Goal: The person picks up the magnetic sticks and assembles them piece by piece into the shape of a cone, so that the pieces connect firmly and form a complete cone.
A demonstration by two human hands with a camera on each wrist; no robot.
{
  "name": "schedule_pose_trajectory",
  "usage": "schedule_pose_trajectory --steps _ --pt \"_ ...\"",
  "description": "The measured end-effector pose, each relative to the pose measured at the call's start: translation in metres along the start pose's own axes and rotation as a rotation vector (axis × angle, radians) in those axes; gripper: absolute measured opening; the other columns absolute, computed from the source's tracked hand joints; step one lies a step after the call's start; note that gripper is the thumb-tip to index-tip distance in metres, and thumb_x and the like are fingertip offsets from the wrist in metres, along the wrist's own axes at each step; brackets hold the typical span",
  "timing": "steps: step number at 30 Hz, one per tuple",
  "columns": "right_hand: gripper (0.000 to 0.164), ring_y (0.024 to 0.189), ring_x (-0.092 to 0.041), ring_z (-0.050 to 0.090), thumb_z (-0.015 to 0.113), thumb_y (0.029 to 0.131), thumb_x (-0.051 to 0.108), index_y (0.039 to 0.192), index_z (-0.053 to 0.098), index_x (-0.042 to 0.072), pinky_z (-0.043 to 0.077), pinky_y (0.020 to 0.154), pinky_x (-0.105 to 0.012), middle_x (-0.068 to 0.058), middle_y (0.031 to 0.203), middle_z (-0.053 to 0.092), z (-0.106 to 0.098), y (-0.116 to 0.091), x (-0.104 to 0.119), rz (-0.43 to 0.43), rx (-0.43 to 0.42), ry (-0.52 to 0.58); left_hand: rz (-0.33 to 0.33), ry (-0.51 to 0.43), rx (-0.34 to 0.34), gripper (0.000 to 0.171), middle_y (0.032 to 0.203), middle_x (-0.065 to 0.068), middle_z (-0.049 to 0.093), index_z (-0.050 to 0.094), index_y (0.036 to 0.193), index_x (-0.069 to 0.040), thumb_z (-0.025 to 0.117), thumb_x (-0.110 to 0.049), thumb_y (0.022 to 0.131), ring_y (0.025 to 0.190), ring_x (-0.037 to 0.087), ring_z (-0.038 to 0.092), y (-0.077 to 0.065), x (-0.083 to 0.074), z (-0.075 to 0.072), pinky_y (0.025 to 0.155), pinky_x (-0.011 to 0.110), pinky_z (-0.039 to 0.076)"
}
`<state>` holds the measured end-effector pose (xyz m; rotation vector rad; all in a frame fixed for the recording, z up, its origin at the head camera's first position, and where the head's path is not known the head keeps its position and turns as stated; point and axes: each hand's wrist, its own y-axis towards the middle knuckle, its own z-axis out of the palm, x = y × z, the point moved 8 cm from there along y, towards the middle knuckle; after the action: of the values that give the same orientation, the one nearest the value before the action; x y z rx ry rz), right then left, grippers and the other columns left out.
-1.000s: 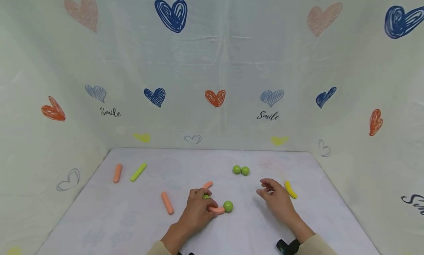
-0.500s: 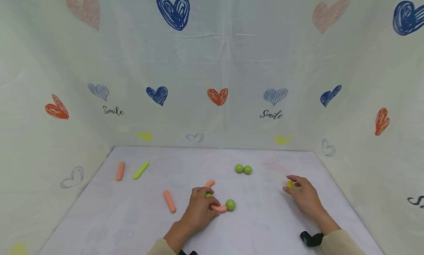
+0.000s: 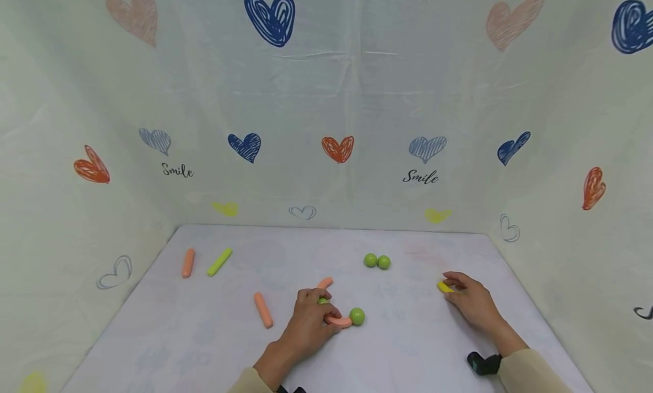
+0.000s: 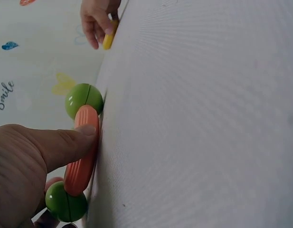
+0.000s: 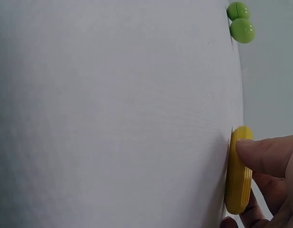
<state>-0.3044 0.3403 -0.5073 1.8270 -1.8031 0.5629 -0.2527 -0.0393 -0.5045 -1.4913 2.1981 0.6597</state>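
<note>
My left hand (image 3: pixel 308 322) pinches a curved orange stick (image 3: pixel 340 322) near the middle of the table, thumb on its ridged side. That stick touches a green ball (image 3: pixel 357 316) at one end and another green ball (image 4: pixel 65 202) at the other, seen in the left wrist view. Behind the fingers, a second orange stick (image 3: pixel 325 282) shows partly; its joint is hidden in the head view. Farther right, my right hand (image 3: pixel 474 302) holds a short curved yellow stick (image 5: pixel 239 173) between thumb and fingers, at the tabletop.
Two green balls (image 3: pixel 377 261) sit side by side at the back. To the left lie a straight orange stick (image 3: pixel 263 310), another orange stick (image 3: pixel 188 263) and a lime-green stick (image 3: pixel 220 262). A heart-printed curtain (image 3: pixel 285 98) encloses the white table (image 3: pixel 214 347).
My right hand has moved right to the yellow stick and taken hold of it; the stick has turned in the fingers. The left hand keeps its place on the orange stick.
</note>
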Motion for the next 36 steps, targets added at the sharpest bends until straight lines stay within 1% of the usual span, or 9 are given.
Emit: schedule_pose_trajectory --steps 5,8,11,13,16,19,22,27,36 --pt "0.033 0.122 -0.047 0.060 0.069 0.092 -0.003 0.125 0.071 0.000 0.045 0.105 -0.066 -0.024 0.125 0.071 0.001 0.003 0.004 -0.051 0.016 -0.017 -0.002 0.002 -0.001 0.010 0.131 0.001 0.060 0.081 0.094 -0.028 0.088 -0.029 0.088 0.130 0.026 0.042 0.000 -0.001 0.000 0.104 0.047 0.047" --pt "0.026 0.130 -0.052 0.051 0.066 0.091 -0.008 0.112 0.076 0.002 0.036 0.110 -0.070 -0.027 0.131 0.066 0.000 0.004 0.006 -0.090 0.002 -0.003 -0.001 0.003 -0.004 0.010 0.131 0.001 0.060 0.081 0.095 -0.028 0.088 -0.028 0.088 0.129 0.026 0.042 0.000 -0.001 -0.001 0.103 0.047 0.047" --pt "0.026 0.135 -0.057 0.041 0.065 0.088 -0.011 0.107 0.078 0.002 0.030 0.111 -0.072 -0.031 0.140 0.059 -0.003 0.003 0.007 -0.124 -0.027 0.009 0.002 0.007 -0.007 0.010 0.131 0.001 0.060 0.081 0.095 -0.028 0.088 -0.028 0.088 0.129 0.026 0.042 0.000 -0.001 -0.001 0.103 0.047 0.047" --pt "0.029 0.135 -0.059 0.037 0.064 0.089 -0.009 0.113 0.076 0.000 0.029 0.109 -0.073 -0.033 0.144 0.053 -0.004 0.003 0.005 -0.105 -0.035 0.000 0.001 0.006 -0.006 0.010 0.131 0.001 0.061 0.081 0.095 -0.028 0.088 -0.029 0.088 0.128 0.026 0.043 0.000 -0.001 -0.001 0.103 0.047 0.047" --pt "0.040 0.133 -0.056 0.042 0.064 0.094 0.000 0.133 0.067 -0.002 0.037 0.106 -0.071 -0.033 0.146 0.049 -0.006 0.002 0.000 -0.015 -0.022 -0.007 -0.003 0.004 -0.004 0.010 0.131 0.001 0.061 0.082 0.095 -0.027 0.088 -0.029 0.088 0.128 0.025 0.043 0.001 0.000 0.000 0.103 0.046 0.047" --pt "0.056 0.130 -0.051 0.049 0.068 0.099 0.017 0.148 0.052 -0.004 0.044 0.104 -0.067 -0.034 0.147 0.048 -0.006 0.002 -0.007 0.094 0.013 0.004 -0.008 0.005 -0.002 0.010 0.132 0.001 0.061 0.082 0.095 -0.027 0.088 -0.030 0.088 0.128 0.025 0.043 0.001 0.001 0.000 0.103 0.045 0.047" --pt "0.074 0.129 -0.049 0.051 0.073 0.099 0.034 0.152 0.043 -0.008 0.046 0.104 -0.063 -0.035 0.146 0.048 -0.005 0.004 -0.012 0.151 0.042 0.020 -0.009 0.008 -0.001 0.010 0.132 0.000 0.060 0.082 0.095 -0.028 0.088 -0.031 0.088 0.128 0.025 0.043 0.002 0.002 0.001 0.103 0.045 0.047" --pt "0.084 0.127 -0.049 0.052 0.075 0.097 0.043 0.151 0.042 -0.012 0.046 0.105 -0.062 -0.036 0.145 0.049 -0.002 0.007 -0.014 0.133 0.052 0.022 -0.004 0.007 -0.002 0.010 0.131 0.000 0.060 0.082 0.095 -0.028 0.088 -0.031 0.088 0.128 0.024 0.042 0.001 0.001 0.002 0.103 0.045 0.047" --pt "0.079 0.126 -0.050 0.054 0.077 0.096 0.038 0.148 0.046 -0.013 0.046 0.105 -0.063 -0.036 0.138 0.054 0.001 0.009 -0.014 0.099 0.048 0.013 -0.010 0.004 0.004 0.011 0.132 0.000 0.060 0.082 0.096 -0.027 0.088 -0.030 0.088 0.127 0.024 0.042 0.001 0.001 0.001 0.101 0.045 0.047"
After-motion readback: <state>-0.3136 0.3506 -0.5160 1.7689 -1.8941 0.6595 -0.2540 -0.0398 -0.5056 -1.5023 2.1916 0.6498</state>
